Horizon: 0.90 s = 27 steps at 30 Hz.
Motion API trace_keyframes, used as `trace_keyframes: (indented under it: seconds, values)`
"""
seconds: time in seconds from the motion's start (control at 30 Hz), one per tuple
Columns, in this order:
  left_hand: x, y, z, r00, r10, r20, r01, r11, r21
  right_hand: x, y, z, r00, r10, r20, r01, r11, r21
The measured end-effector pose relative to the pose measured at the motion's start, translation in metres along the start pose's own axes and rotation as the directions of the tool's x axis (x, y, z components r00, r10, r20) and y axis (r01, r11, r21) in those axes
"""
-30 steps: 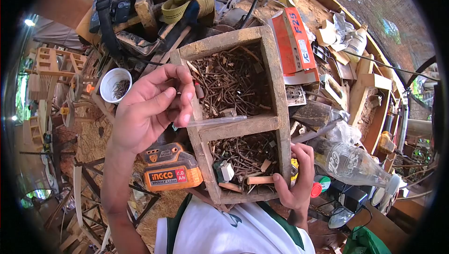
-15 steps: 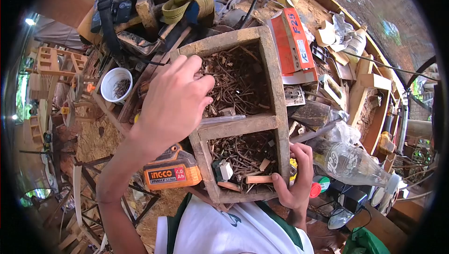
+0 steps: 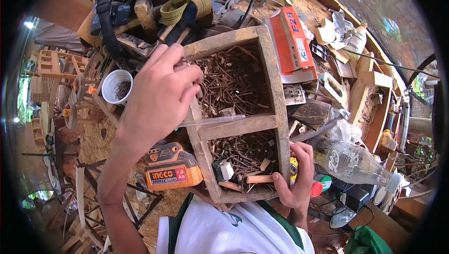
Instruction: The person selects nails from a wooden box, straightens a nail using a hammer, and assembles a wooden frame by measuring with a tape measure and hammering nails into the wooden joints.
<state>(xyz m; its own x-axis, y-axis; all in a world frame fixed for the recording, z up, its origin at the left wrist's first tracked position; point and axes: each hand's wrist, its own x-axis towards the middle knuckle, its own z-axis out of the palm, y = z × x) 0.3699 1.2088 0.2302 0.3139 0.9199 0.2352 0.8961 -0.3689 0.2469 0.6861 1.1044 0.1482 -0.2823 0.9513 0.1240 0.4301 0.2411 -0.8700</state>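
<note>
A two-compartment wooden box (image 3: 279, 109) filled with nails (image 3: 229, 81) tilts toward me in the middle. My right hand (image 3: 295, 177) grips its lower right side, thumb on the rim and fingers around the outside. Above the box's left rim is my left hand (image 3: 156, 97), its fingers curled together; whatever they hold is hidden. A clear thin tube (image 3: 220, 120) lies along the divider. The lower compartment holds more nails, a small white block (image 3: 226, 170) and a short wood piece (image 3: 258, 179). Just left of my left hand stands a white tub (image 3: 108, 90) with nails inside.
An orange INGCC-like labelled tool battery (image 3: 174, 176) sits left of the box. To the right lie a glass Coca-Cola bottle (image 3: 355, 163) and an orange-red carton (image 3: 291, 41). A rolled yellow strap (image 3: 187, 7) and wood scraps crowd the back.
My left hand has moved left, out from over the upper compartment to its left rim, nearer the white tub. My right hand keeps its grip on the box.
</note>
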Motion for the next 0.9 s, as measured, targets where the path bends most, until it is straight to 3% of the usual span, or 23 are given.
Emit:
trace_keyframes:
  seconds: [0.17, 0.33, 0.47, 0.57, 0.67, 0.73, 0.9]
  values:
    - [-0.001, 0.006, 0.006, 0.997, 0.008, 0.08, -0.006, 1.0, -0.026, -0.001, 0.001, 0.002, 1.0, 0.0, -0.013, 0.0, 1.0, 0.013]
    - [0.005, 0.006, 0.012, 0.998, 0.019, 0.059, -0.031, 0.979, 0.202, 0.001, 0.0, 0.0, 1.0, -0.006, -0.004, 0.006, 1.0, 0.024]
    - [0.012, 0.003, 0.013, 0.998, 0.026, 0.058, -0.041, 0.962, 0.271, 0.0, 0.0, 0.0, 1.0, 0.003, -0.001, -0.003, 1.0, 0.03]
    - [0.015, -0.001, 0.015, 0.996, 0.05, -0.072, -0.026, 0.952, 0.304, -0.001, 0.002, 0.001, 1.0, 0.009, -0.011, -0.009, 0.999, 0.044]
    - [0.015, 0.006, 0.008, 0.996, 0.015, -0.089, 0.001, 0.985, 0.173, 0.0, 0.002, 0.0, 1.0, -0.006, -0.005, 0.006, 1.0, 0.024]
    - [0.012, 0.01, 0.007, 0.99, 0.129, 0.056, -0.122, 0.986, -0.111, 0.0, 0.002, 0.0, 1.0, -0.006, -0.006, 0.006, 1.0, 0.022]
    - [0.014, 0.016, 0.023, 0.962, 0.242, 0.129, -0.241, 0.97, -0.027, 0.0, 0.002, 0.0, 1.0, -0.005, -0.005, 0.005, 0.999, 0.045]
